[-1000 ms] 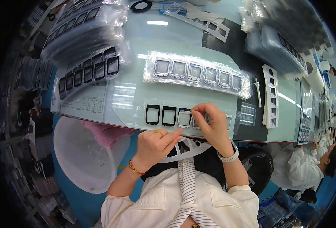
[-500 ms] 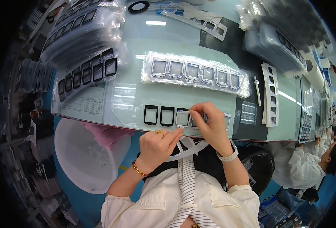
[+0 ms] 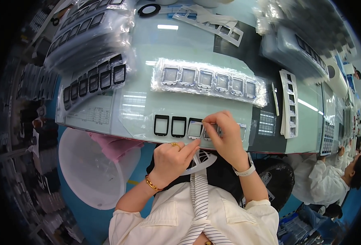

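Along the table's near edge lies a row of small black-bordered rectangular frames; two plain ones, a frame (image 3: 161, 125) and a frame (image 3: 179, 127), sit at its left. The third frame (image 3: 195, 130) has a pale lining over its border. My right hand (image 3: 225, 132) pinches at this frame's upper right corner, where a thin whitish strip (image 3: 195, 122) meets the fingertips. It partly covers the frames further right. My left hand (image 3: 170, 159) presses its fingertips at the same frame's lower edge, other fingers curled. Below hangs a white cut-out sheet (image 3: 203, 162); whether I grip it is hidden.
Beyond the row lies a clear plastic tray (image 3: 209, 83) of several frames. Bagged frame stacks stand at the far left (image 3: 90, 36) and far right (image 3: 294, 51). A white knife-like tool (image 3: 275, 99) lies beside white strips (image 3: 289, 104). A white bin (image 3: 93, 171) stands below left.
My left fingertips have shifted slightly right along the frame's lower edge. The white sheet below has swung and changed shape. My right hand remains at the frame's upper corner.
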